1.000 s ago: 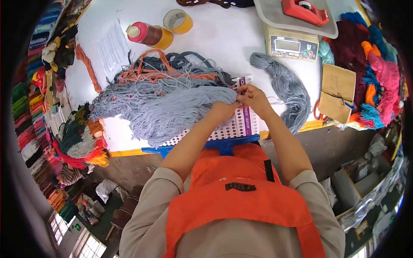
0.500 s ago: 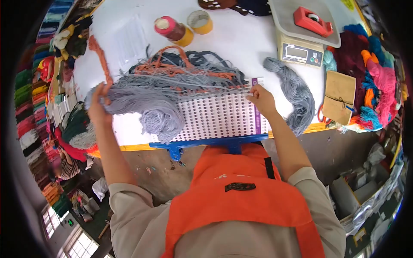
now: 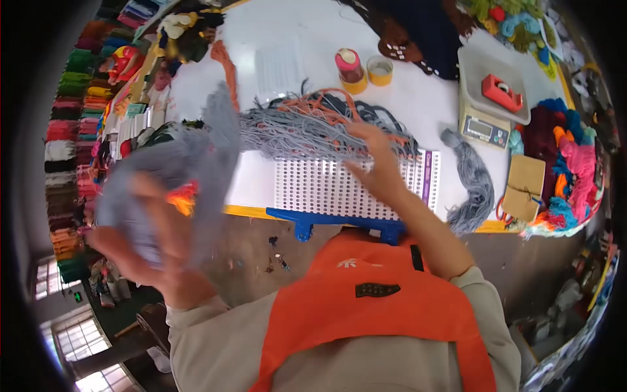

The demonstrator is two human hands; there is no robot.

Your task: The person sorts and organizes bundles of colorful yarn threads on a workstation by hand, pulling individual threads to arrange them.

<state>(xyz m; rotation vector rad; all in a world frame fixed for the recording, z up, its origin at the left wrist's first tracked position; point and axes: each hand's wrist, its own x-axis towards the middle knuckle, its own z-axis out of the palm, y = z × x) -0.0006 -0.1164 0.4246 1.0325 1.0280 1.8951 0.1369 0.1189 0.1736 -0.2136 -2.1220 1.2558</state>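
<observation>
My left hand [image 3: 160, 245], smeared by motion, is lifted at the left, off the table's front edge, with its fingers closed on a loose grey-lilac yarn skein [image 3: 219, 137]. The skein hangs in a wide loop up toward the table. My right hand [image 3: 375, 166] lies over the white perforated card [image 3: 313, 183], fingers and thumb apart. Its fingertips touch or hover just over the grey yarn strands [image 3: 294, 134] along the card's far edge. Orange and dark grey strands lie among them. A blue clamp-like bar [image 3: 339, 219] runs along the card's near edge.
Beyond the strands stand a pink-topped thread cone [image 3: 348, 62] and a tape roll [image 3: 379, 70]. To the right are a grey yarn hank [image 3: 475, 186], a digital scale [image 3: 484, 127] bearing a red tape dispenser [image 3: 501, 93], a brown notebook [image 3: 524, 183] and coloured yarn bundles [image 3: 575, 157].
My left hand has lifted the grey-lilac skein off the card and table, toward me and left. My right hand has moved from the card's right edge onto the strands, its fingers spreading. The view has shifted.
</observation>
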